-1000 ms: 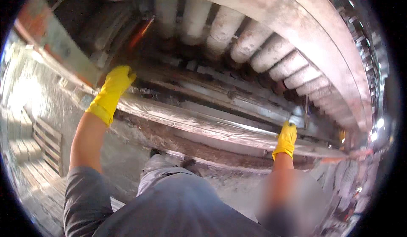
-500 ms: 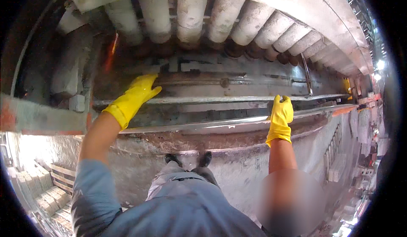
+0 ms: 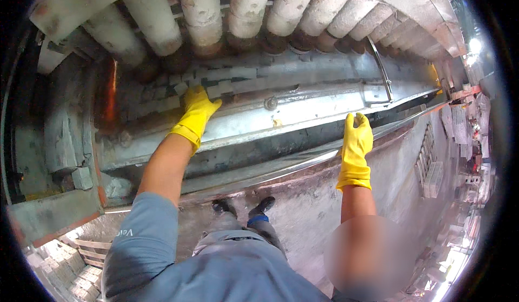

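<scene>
Both my hands wear yellow rubber gloves. My left hand (image 3: 200,113) reaches over a long metal panel (image 3: 313,106), its thumb spread apart from the fingers. Its fingertips are beside several pale, block-like pieces (image 3: 219,88) in the dark recess behind the panel; whether they touch one is unclear. My right hand (image 3: 357,137) is beside the panel's front edge, fingers curled toward the thumb. Anything inside that curl is too hidden to make out. A thin metal bar (image 3: 380,69) slants up from the panel, beyond the right hand.
Thick pale rollers or pipes (image 3: 246,10) line the far side under a curved casing. An orange glow (image 3: 111,88) shows at the left. A metal rail (image 3: 270,171) runs along the near edge, above the concrete floor (image 3: 303,210). Stacked blocks (image 3: 65,264) stand at lower left.
My left hand has reached farther into the recess, toward the pale pieces. More of the panel's face shows, and the gap before it looks wider. The right hand stays curled; the view has shifted.
</scene>
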Tool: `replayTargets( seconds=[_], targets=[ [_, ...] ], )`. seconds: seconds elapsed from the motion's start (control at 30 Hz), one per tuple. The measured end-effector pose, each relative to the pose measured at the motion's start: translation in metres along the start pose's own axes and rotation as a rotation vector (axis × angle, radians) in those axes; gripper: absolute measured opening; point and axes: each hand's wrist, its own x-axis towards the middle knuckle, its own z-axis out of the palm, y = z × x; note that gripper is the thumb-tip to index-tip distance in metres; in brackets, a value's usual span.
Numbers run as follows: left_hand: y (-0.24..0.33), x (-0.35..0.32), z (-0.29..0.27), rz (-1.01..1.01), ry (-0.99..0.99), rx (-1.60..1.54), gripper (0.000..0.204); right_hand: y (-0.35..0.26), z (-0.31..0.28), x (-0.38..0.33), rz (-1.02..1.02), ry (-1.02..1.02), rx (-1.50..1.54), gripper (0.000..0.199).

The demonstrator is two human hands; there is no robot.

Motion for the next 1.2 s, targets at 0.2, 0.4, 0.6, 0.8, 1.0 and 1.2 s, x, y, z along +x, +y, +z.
replayTargets(
  seconds=[0.2,0.4,0.6,0.8,1.0,1.2],
  targets=[
    [0.002,-0.006,0.015,0.074,0.066,0.033,0.094,-0.005,-0.005,0.005,0.017,-0.044,-0.027,0.056],
    [-0.048,0.022,0.007,0.222,0.348,-0.032,0.071,0.001,-0.006,0.007,0.021,-0.045,-0.016,0.056],
    [-0.083,0.022,0.003,0.199,0.269,0.246,0.076,-0.002,-0.007,0.004,0.023,-0.059,0.013,0.056],
    [-0.061,-0.008,0.001,0.264,0.168,0.261,0.089,-0.005,-0.015,0.001,0.036,-0.069,-0.015,0.056],
    [-0.066,-0.033,0.002,0.367,0.038,0.288,0.094,-0.006,-0.016,0.003,0.05,-0.092,-0.033,0.056],
    [-0.07,0.011,-0.024,0.342,0.182,0.119,0.068,-0.005,-0.019,0.001,0.042,-0.077,-0.041,0.056]
  ],
)
